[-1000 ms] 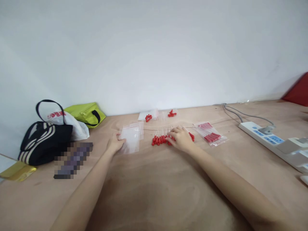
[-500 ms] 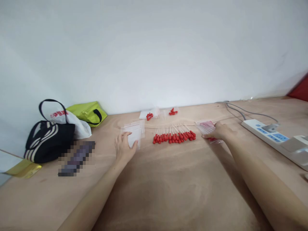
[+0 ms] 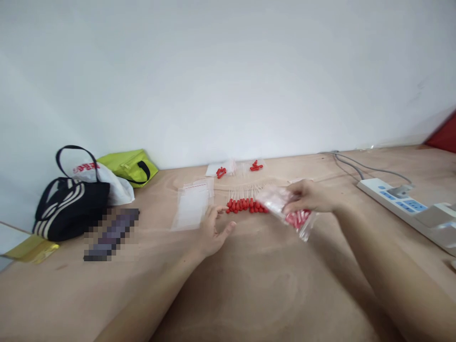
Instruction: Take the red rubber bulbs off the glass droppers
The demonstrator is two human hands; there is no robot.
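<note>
My right hand [image 3: 308,197] grips a clear plastic bag [image 3: 274,199] with red pieces in its lower end, lifted and tilted over the right part of a row. That row is made of several thin, pale-stemmed pieces with red bulb-like ends [image 3: 242,204], which resemble droppers; the bag hides those at the right. Beside the row's left end, my left hand [image 3: 215,232] is open, thumb and fingers apart, holding nothing. To its upper left lie overlapping flat clear zip bags [image 3: 192,204].
Against the wall lie two small groups of red pieces [image 3: 221,172] with clear bags. On the right is a power strip [image 3: 402,202] with a grey cable [image 3: 374,166]. At left stand a black bag [image 3: 73,206], a white bag [image 3: 119,190] and a lime-green bag [image 3: 126,166].
My right hand has lifted the bag of red pieces off the table and brought it left. My left hand has moved right and nearer me, leaving the flat zip bags.
</note>
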